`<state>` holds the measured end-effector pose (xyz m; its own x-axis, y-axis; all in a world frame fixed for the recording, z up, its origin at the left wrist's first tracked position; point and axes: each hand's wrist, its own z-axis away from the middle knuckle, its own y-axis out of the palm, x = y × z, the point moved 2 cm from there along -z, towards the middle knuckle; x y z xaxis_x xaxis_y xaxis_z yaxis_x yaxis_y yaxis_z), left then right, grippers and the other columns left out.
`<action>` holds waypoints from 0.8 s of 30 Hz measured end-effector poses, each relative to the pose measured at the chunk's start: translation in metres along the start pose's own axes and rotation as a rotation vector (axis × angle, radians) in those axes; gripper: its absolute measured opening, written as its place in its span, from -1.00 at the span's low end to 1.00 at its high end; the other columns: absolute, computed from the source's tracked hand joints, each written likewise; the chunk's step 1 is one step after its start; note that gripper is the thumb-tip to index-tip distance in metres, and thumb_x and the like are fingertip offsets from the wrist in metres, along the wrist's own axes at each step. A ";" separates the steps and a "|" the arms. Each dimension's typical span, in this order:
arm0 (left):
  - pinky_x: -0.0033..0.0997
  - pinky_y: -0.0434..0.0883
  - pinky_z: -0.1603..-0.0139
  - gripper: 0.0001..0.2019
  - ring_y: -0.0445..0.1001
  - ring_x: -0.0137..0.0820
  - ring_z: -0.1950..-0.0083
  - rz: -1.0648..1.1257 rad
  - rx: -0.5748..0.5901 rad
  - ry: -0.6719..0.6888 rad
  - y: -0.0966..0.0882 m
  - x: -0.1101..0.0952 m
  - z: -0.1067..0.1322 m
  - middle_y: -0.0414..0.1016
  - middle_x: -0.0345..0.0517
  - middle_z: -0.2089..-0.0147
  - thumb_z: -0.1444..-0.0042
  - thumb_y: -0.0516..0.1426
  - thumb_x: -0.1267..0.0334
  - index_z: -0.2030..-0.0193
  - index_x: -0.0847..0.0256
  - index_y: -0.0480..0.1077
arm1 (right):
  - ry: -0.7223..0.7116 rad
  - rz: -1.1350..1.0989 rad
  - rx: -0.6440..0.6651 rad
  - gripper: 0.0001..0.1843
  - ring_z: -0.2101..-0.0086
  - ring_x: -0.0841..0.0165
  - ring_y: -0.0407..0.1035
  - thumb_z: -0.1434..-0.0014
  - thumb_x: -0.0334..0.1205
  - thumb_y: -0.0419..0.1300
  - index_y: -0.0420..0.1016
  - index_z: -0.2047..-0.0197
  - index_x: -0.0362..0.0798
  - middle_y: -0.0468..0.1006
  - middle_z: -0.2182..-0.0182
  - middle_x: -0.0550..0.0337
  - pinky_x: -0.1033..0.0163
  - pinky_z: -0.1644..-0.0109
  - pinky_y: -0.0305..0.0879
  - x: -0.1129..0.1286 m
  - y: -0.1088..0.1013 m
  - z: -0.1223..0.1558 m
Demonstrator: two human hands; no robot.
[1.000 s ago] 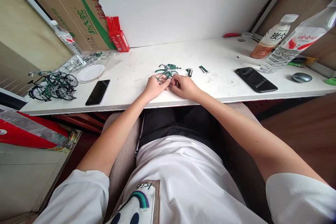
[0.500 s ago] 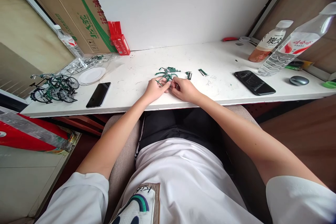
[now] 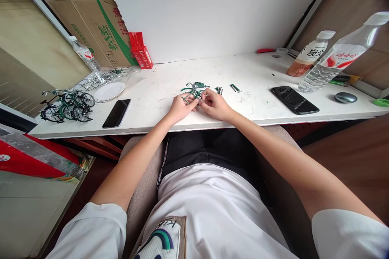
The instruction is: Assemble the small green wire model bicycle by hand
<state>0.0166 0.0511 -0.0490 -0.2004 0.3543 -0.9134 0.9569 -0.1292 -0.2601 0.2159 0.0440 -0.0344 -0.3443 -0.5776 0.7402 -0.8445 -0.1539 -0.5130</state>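
A small green model bicycle [image 3: 193,88], partly put together, lies on the white desk [image 3: 170,77] just past my fingertips. My left hand [image 3: 181,108] is closed in a pinch on its near side. My right hand [image 3: 214,104] is also closed, its fingertips pinching a tiny part against the same model; what that part is I cannot make out. Both hands meet at the desk's front middle. Loose green pieces [image 3: 234,88] and a small metal part [image 3: 219,90] lie just right of the model.
Finished green model bicycles [image 3: 67,105] stand at the desk's left end beside a white plate [image 3: 109,91] and a black phone [image 3: 116,113]. Another black phone [image 3: 294,99], two bottles [image 3: 334,62], and a grey mouse [image 3: 345,97] sit right. A cardboard box [image 3: 97,32] and red carton [image 3: 141,52] stand behind.
The view has tipped slightly, so the desk sits lower in frame. Both hands stay pinched on the green model, with only small finger shifts.
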 end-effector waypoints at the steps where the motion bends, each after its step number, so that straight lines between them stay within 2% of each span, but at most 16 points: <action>1: -0.44 0.60 0.29 -0.64 0.71 -0.34 0.32 0.000 0.002 0.007 0.000 0.001 0.000 0.69 -0.06 0.22 -0.23 0.44 -0.04 0.25 0.21 0.53 | 0.008 -0.044 -0.020 -0.65 0.46 0.33 0.11 -0.35 0.09 0.30 0.22 0.17 0.12 0.25 0.49 0.38 0.16 0.29 0.11 0.001 -0.001 0.000; 5: -0.43 0.60 0.27 -0.62 0.71 -0.33 0.31 0.003 -0.004 0.006 0.000 0.001 0.000 0.69 -0.06 0.23 -0.23 0.44 -0.08 0.24 0.22 0.55 | 0.038 -0.194 -0.110 -0.54 0.47 0.36 0.04 -0.32 0.18 0.35 0.20 0.23 0.11 0.18 0.49 0.38 0.17 0.31 0.07 0.005 -0.006 0.000; 9: -0.45 0.54 0.35 -0.61 0.70 -0.34 0.36 -0.017 -0.025 -0.003 0.000 -0.004 0.001 0.69 -0.07 0.23 -0.23 0.44 -0.09 0.24 0.22 0.55 | 0.062 -0.268 -0.209 -0.43 0.46 0.37 -0.01 -0.31 0.26 0.33 0.14 0.40 0.09 0.14 0.52 0.33 0.18 0.34 0.00 0.004 -0.012 0.000; 14: -0.47 0.52 0.39 -0.59 0.71 -0.34 0.37 -0.003 -0.034 -0.008 0.000 -0.004 0.001 0.69 -0.08 0.26 -0.23 0.44 -0.10 0.27 0.22 0.53 | 0.149 -0.329 -0.163 -0.29 0.51 0.42 -0.12 -0.31 0.28 0.31 0.01 0.56 0.08 -0.01 0.59 0.33 0.18 0.40 -0.12 -0.005 -0.010 -0.003; 19: -0.44 0.58 0.33 -0.59 0.70 -0.37 0.38 0.027 -0.037 0.010 0.001 -0.002 0.001 0.70 -0.07 0.25 -0.24 0.44 -0.11 0.25 0.22 0.54 | 0.242 -0.294 -0.110 -0.25 0.51 0.43 -0.14 -0.26 0.33 0.37 0.01 0.55 0.08 0.01 0.61 0.34 0.20 0.43 -0.16 -0.009 -0.007 -0.004; 22: -0.44 0.57 0.34 -0.58 0.68 -0.37 0.40 0.029 -0.050 0.020 0.001 -0.002 0.001 0.70 -0.07 0.26 -0.24 0.44 -0.12 0.26 0.22 0.54 | 0.201 -0.252 -0.112 -0.28 0.49 0.42 -0.08 -0.29 0.35 0.35 0.07 0.52 0.07 0.07 0.58 0.33 0.21 0.42 -0.10 -0.008 -0.007 -0.004; 24: -0.44 0.57 0.35 -0.59 0.69 -0.37 0.40 0.026 -0.061 0.025 0.000 -0.003 0.001 0.70 -0.07 0.27 -0.25 0.43 -0.12 0.26 0.22 0.54 | 0.170 -0.274 -0.147 -0.38 0.48 0.39 -0.03 -0.35 0.32 0.28 0.16 0.44 0.07 0.11 0.53 0.31 0.21 0.42 -0.05 -0.008 -0.008 -0.004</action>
<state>0.0171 0.0496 -0.0467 -0.1711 0.3745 -0.9113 0.9728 -0.0825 -0.2165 0.2240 0.0529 -0.0340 -0.1495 -0.3871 0.9098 -0.9606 -0.1610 -0.2264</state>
